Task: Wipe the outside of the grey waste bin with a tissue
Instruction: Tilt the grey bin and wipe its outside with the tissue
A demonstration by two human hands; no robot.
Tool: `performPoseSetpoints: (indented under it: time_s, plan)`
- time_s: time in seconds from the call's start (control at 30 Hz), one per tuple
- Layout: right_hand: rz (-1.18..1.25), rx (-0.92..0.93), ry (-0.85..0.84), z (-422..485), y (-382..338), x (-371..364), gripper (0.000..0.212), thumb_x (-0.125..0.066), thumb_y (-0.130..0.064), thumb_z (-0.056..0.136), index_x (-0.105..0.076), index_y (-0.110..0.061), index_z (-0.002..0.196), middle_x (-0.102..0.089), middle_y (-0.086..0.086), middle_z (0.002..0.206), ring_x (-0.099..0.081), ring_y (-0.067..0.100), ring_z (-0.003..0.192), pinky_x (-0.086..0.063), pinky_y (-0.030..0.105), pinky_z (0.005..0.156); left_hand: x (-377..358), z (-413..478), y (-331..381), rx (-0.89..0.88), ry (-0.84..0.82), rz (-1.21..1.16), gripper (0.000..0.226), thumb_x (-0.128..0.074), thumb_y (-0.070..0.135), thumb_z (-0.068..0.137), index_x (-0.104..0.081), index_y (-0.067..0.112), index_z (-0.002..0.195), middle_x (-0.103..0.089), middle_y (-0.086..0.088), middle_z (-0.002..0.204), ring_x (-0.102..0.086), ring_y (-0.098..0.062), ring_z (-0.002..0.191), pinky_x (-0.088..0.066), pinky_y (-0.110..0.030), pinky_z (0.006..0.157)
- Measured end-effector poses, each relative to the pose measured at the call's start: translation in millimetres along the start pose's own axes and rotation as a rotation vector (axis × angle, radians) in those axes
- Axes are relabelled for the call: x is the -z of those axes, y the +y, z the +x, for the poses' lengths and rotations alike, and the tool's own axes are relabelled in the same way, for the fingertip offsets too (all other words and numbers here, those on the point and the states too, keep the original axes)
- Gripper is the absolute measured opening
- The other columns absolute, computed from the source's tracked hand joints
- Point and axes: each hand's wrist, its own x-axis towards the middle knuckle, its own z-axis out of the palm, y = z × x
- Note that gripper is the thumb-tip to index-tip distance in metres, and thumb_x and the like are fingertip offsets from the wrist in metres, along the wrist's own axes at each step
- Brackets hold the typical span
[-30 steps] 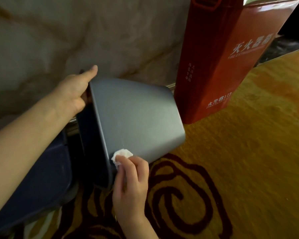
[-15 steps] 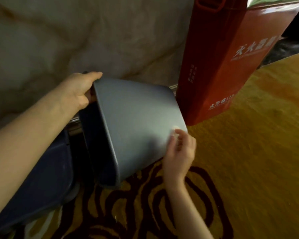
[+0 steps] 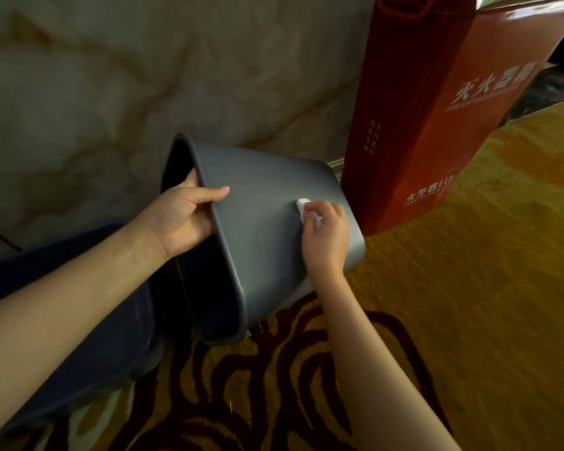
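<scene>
Bin: I see the grey waste bin [image 3: 267, 229] tipped on its side on the patterned carpet [image 3: 469, 288], its base just beside the red box [image 3: 437, 118] and its open mouth turned away from that box, toward me.
Left hand: my left hand [image 3: 183, 219] is clamped over the rim on the side far from the red box, thumb lying on the outer wall, fingers hooked inside.
Right hand: my right hand [image 3: 326, 236] is pinched on a balled tissue [image 3: 303, 205], pressing it to the upper wall, on the half nearer the red box.
Risk, roll: I judge the tilted bin could twist or roll if the rim hold loosens under the wiping pressure.
Risk, tissue: the small wad may shred or slip out, leaving bare fingers rubbing.
Risk, coverage: the face against the carpet stays unwiped unless I turn the bin.
Risk, box: a hard stroke could knock the base into the red box.
</scene>
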Motion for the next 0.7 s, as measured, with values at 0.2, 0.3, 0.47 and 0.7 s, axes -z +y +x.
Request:
performPoseSetpoints:
  time_s: [0.2,0.3,0.47,0.7]
  plan:
    - [-0.132,-0.259,0.059,19.3,32.9,15.8,0.019,-0.05,-0.012,0.093,-0.066,-0.012,0.102,-0.057,0.01,0.108,-0.054,0.028,0.1,-0.047,0.041,0.087,4.7,1.4,-1.2,-0.008,-0.045,0.011,0.045,-0.036,-0.01,0.089,-0.057,0.026,0.106,-0.077,0.005,0.083,-0.073,-0.011,0.077,-0.06,-0.028,0.064]
    - [-0.044,-0.166,0.092,10.9,9.3,15.2,0.018,-0.052,-0.008,0.091,-0.067,-0.008,0.101,-0.058,0.012,0.106,-0.056,0.029,0.097,-0.045,0.033,0.086,6.6,0.9,-1.6,-0.003,-0.022,0.012,0.042,-0.037,-0.008,0.089,-0.058,0.024,0.105,-0.077,0.004,0.081,-0.073,-0.012,0.074,-0.06,-0.028,0.063]
    - [0.13,0.289,-0.094,-35.5,-70.6,-12.6,0.012,-0.061,-0.002,0.08,-0.07,-0.007,0.085,-0.062,0.016,0.087,-0.059,0.034,0.084,-0.045,0.039,0.076,5.0,1.2,-5.6,0.103,-0.017,-0.094,0.025,-0.04,0.015,0.095,-0.062,0.006,0.098,-0.076,-0.005,0.078,-0.072,-0.015,0.071,-0.058,-0.028,0.07]
    - [-0.035,0.001,-0.069,1.0,-32.3,-7.4,0.014,-0.059,-0.011,0.085,-0.072,-0.014,0.09,-0.062,0.011,0.099,-0.056,0.031,0.097,-0.043,0.044,0.086,-4.6,-1.8,-29.0,-0.045,0.04,-0.078,0.035,-0.047,-0.005,0.087,-0.056,0.017,0.111,-0.072,-0.003,0.091,-0.072,-0.011,0.076,-0.057,-0.027,0.077]
